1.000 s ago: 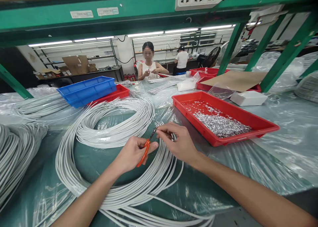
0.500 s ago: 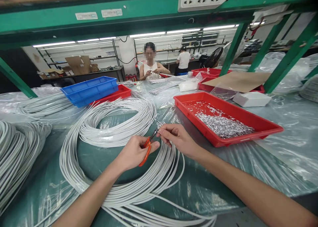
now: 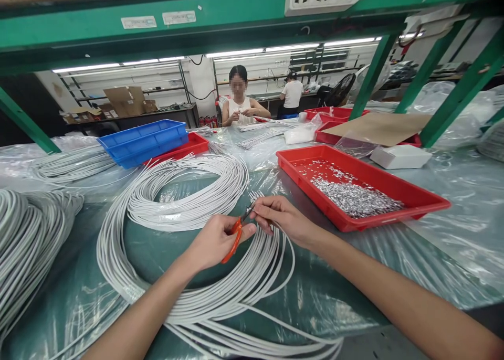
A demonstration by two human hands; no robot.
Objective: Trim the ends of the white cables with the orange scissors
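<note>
My left hand (image 3: 216, 242) is closed around the orange handles of a pair of pliers (image 3: 236, 239). Their dark, narrow jaws point right, up to the fingertips of my right hand (image 3: 277, 215). That hand pinches the end of a white cable (image 3: 289, 239) close to the jaws; the exact contact is hidden by the fingers. Beneath both hands lies a large coil of white cables (image 3: 220, 305), its bunched ends (image 3: 255, 194) showing just beyond my right fingers. A second coil of white cables (image 3: 185, 215) rests behind it.
At right, a red tray (image 3: 417, 202) holds many small silvery metal pieces. A blue bin (image 3: 144, 142) sits over another red tray (image 3: 199, 144). More cable coils (image 3: 31, 244) lie left. A green shelf beam (image 3: 220, 27) crosses above. A person (image 3: 240, 105) works opposite.
The pliers have turned slightly, their jaws now closer against the pinched cable end at my right fingertips. Both hands stay nearly in place; the view has shifted slightly.
</note>
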